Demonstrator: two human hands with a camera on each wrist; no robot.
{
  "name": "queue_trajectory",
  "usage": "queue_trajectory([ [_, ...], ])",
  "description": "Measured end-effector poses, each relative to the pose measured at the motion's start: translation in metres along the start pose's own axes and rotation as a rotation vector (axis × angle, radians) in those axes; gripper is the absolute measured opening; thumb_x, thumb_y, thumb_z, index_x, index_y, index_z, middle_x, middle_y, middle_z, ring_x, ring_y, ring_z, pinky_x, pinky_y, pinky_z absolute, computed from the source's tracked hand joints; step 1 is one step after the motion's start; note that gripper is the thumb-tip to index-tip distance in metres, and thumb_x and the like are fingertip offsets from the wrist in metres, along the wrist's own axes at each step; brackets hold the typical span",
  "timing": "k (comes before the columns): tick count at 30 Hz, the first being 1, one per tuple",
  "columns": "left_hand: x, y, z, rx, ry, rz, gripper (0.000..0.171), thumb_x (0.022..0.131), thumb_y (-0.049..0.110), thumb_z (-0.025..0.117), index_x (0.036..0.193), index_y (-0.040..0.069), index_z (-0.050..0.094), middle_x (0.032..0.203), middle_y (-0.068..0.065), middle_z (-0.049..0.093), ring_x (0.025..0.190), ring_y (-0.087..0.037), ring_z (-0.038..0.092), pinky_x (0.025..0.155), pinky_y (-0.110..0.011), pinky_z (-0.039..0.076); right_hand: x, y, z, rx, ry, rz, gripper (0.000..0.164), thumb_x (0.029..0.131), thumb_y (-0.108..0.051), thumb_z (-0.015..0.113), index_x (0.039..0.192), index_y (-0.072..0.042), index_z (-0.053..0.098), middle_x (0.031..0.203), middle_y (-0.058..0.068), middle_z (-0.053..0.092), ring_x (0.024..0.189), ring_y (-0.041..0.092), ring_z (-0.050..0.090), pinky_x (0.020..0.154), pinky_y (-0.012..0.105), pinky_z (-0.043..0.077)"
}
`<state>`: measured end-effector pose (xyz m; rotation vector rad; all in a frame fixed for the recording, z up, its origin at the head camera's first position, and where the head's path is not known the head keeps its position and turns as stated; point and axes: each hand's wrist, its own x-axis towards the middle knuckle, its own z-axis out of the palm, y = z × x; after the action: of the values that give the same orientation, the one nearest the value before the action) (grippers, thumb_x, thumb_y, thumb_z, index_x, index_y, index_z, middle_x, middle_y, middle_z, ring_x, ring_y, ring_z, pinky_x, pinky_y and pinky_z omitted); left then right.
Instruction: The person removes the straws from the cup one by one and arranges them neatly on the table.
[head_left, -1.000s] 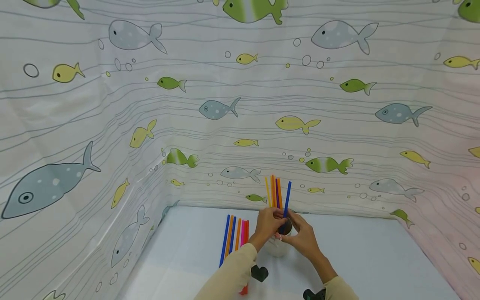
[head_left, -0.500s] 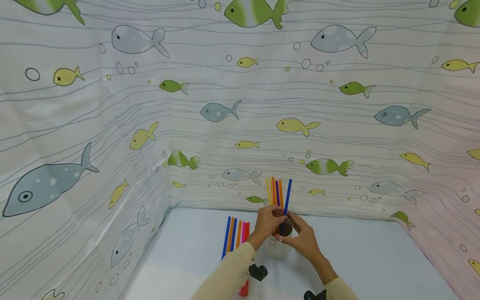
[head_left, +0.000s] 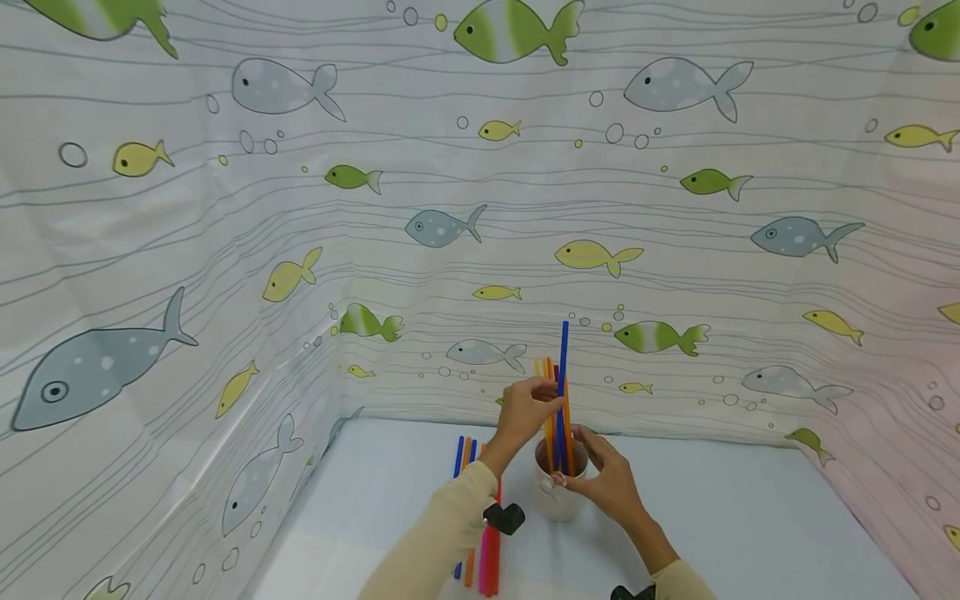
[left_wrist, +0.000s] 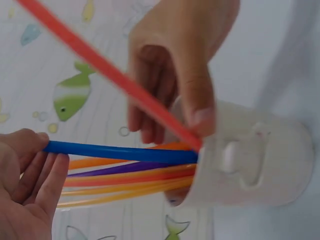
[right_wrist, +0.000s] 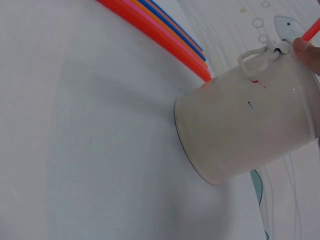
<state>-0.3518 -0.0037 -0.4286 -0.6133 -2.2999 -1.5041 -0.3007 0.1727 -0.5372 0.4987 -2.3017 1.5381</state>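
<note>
My left hand [head_left: 525, 412] pinches a blue straw [left_wrist: 120, 151] between thumb and fingers, above the mouth of a white cup [head_left: 555, 500]. The straw's lower end is inside the cup, among orange, yellow and purple straws [left_wrist: 125, 177]. My right hand [head_left: 607, 475] grips the cup at its rim, thumb on the near side and fingers across the mouth. By that thumb, a red straw [left_wrist: 115, 75] slants up from the rim in the left wrist view. A small white loop [right_wrist: 252, 62] sticks out from the cup's side. The straws' lower ends are hidden by the cup wall.
Several loose straws [right_wrist: 155, 27] in blue, orange, pink and red lie side by side on the white tabletop [head_left: 720, 517], left of the cup and partly under my left forearm. A fish-patterned cloth [head_left: 450, 267] hangs behind and along the sides.
My left hand has risen and shifted slightly left with the blue straw, whose top now stands higher and more upright. More of the cup's mouth shows. My right hand stays at the rim.
</note>
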Motion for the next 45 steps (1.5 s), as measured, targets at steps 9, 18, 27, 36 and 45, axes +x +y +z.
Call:
queue_trajectory([
  [9, 0.019, 0.01, -0.032, 0.008, 0.051, 0.046, 0.021, 0.084, 0.011, 0.077, 0.103, 0.005, 0.074, 0.09, -0.003, 0.074, 0.081, -0.012, 0.07, 0.072, -0.022, 0.057, -0.001, 0.001, 0.0, -0.015, 0.002, 0.019, 0.095, 0.068, -0.029, 0.09, 0.145, -0.003, 0.043, 0.137, 0.009, 0.055, 0.132, 0.028, 0.047, 0.102, 0.036, 0.039],
  [18, 0.022, 0.007, -0.064, 0.047, 0.09, 0.005, 0.024, 0.085, 0.015, 0.076, 0.107, 0.005, 0.073, 0.094, -0.004, 0.073, 0.085, -0.015, 0.07, 0.075, -0.023, 0.057, 0.0, 0.001, 0.001, -0.015, 0.0, 0.023, 0.094, 0.068, -0.03, 0.09, 0.145, -0.004, 0.044, 0.138, 0.01, 0.054, 0.132, 0.029, 0.047, 0.102, 0.037, 0.039],
  [27, 0.004, -0.028, -0.084, 0.05, 0.119, -0.065, 0.024, 0.084, 0.011, 0.077, 0.106, 0.003, 0.073, 0.093, -0.007, 0.073, 0.084, -0.021, 0.071, 0.074, -0.029, 0.058, -0.001, 0.003, 0.0, 0.001, -0.002, -0.008, 0.092, 0.068, -0.024, 0.09, 0.144, -0.002, 0.044, 0.136, 0.01, 0.055, 0.131, 0.028, 0.048, 0.102, 0.034, 0.039],
  [36, -0.018, -0.063, -0.096, 0.101, 0.121, -0.145, 0.024, 0.084, 0.011, 0.076, 0.106, 0.001, 0.073, 0.091, -0.007, 0.072, 0.08, -0.019, 0.07, 0.071, -0.03, 0.059, 0.001, 0.001, -0.001, -0.006, -0.006, -0.014, 0.093, 0.069, -0.022, 0.09, 0.145, 0.0, 0.042, 0.137, 0.011, 0.055, 0.131, 0.029, 0.048, 0.102, 0.034, 0.039],
  [45, -0.043, -0.091, -0.102, 0.182, 0.122, -0.258, 0.023, 0.084, 0.013, 0.075, 0.104, 0.002, 0.073, 0.087, -0.006, 0.072, 0.075, -0.016, 0.069, 0.069, -0.03, 0.059, -0.001, 0.0, 0.0, -0.001, -0.005, 0.019, 0.092, 0.069, -0.019, 0.09, 0.146, -0.001, 0.042, 0.137, 0.008, 0.054, 0.132, 0.027, 0.046, 0.102, 0.033, 0.038],
])
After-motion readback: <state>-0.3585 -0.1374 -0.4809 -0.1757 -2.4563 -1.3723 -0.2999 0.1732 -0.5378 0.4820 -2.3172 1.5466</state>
